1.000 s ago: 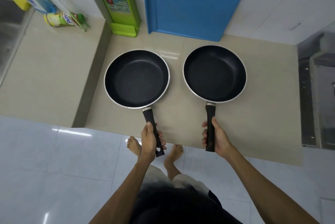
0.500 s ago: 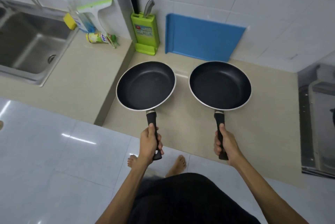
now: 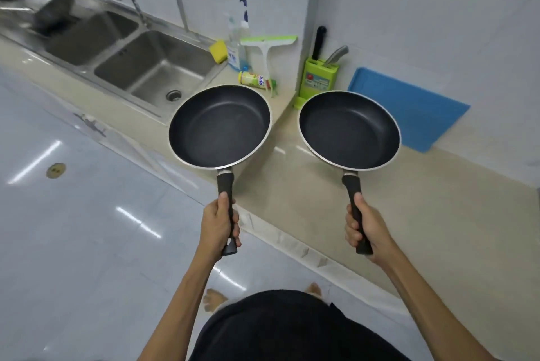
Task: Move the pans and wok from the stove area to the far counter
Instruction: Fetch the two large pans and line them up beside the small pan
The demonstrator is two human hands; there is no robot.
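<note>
Two black non-stick frying pans with silver rims and black handles are held level in the air. My left hand [image 3: 219, 223] grips the handle of the left pan [image 3: 219, 126], which hangs over the counter's front edge near the sink. My right hand [image 3: 363, 232] grips the handle of the right pan [image 3: 349, 130], above the lower beige counter [image 3: 438, 214]. Both pans are empty.
A steel double sink [image 3: 152, 65] lies at the left with a dark pot-like shape [image 3: 55, 13] beyond it. A sponge, bottles, a squeegee [image 3: 267, 48], a green knife block [image 3: 318, 80] and a blue cutting board [image 3: 409, 111] stand along the wall. Glossy floor lies below left.
Both pans have come up off the counter and shifted left toward the sink. My view has swung left and up, so the stove at the right edge is gone.
</note>
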